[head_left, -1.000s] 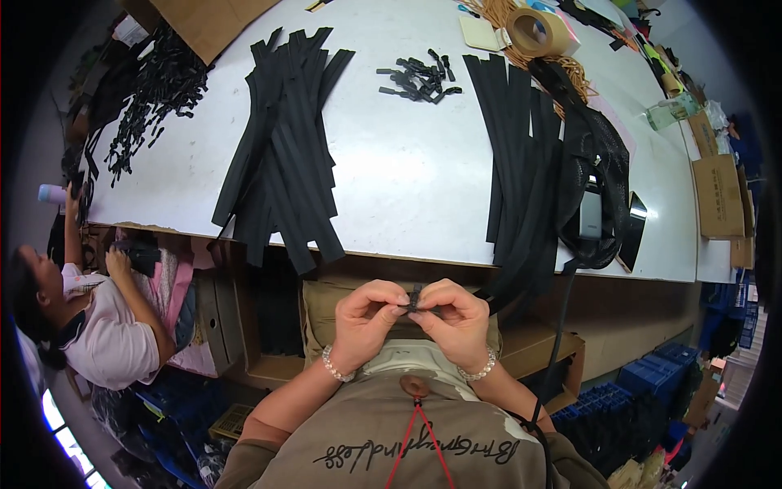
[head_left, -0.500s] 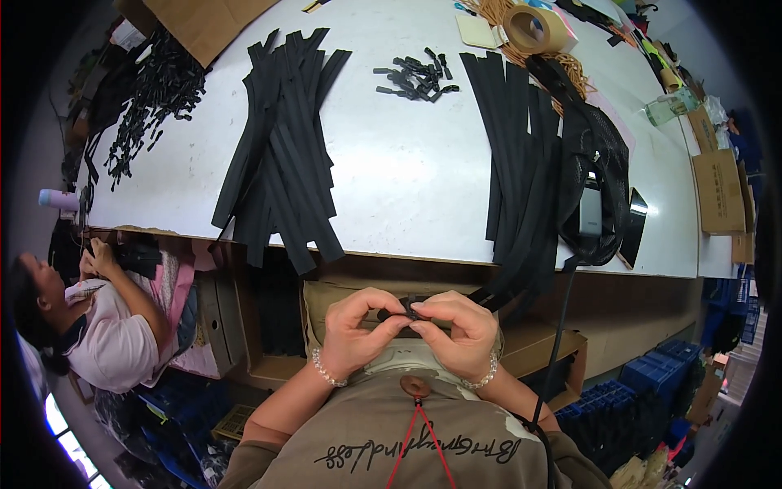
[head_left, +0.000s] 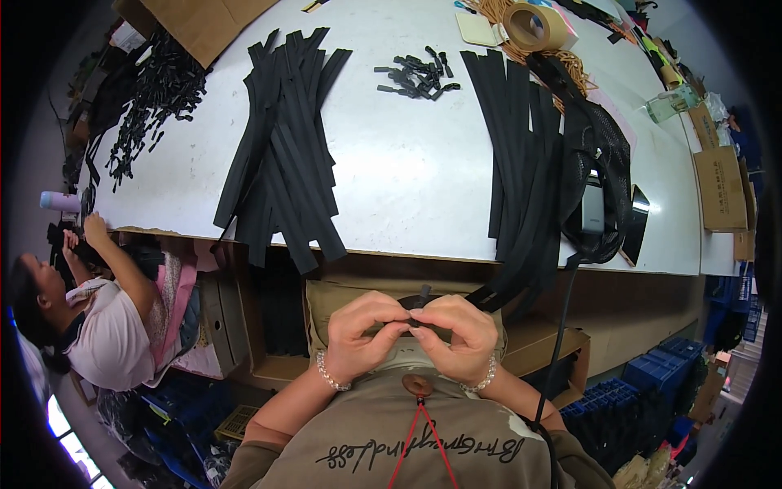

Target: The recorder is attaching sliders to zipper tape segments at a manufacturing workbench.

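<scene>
My left hand (head_left: pixel 363 336) and my right hand (head_left: pixel 456 336) meet close to my chest, below the table edge, fingers pinched together on a black strip (head_left: pixel 423 303) that sticks up between them. That strip seems to run up to the right pile of long black strips (head_left: pixel 521 155), which hangs over the front of the white table (head_left: pixel 407 171). A second pile of black strips (head_left: pixel 285 155) lies to the left on the table. A small heap of black sliders (head_left: pixel 417 73) sits at the far middle.
A roll of tape (head_left: pixel 533 26) and cords lie at the back right, beside a black mesh bag (head_left: pixel 599 163). Cardboard boxes (head_left: pixel 721 187) stand far right. Another person (head_left: pixel 98 318) sits at the left, one hand on the table edge. Small black parts (head_left: pixel 147 98) are scattered far left.
My hands have shifted slightly while working the black strip between my fingers. The person at the left has raised a hand to the table edge.
</scene>
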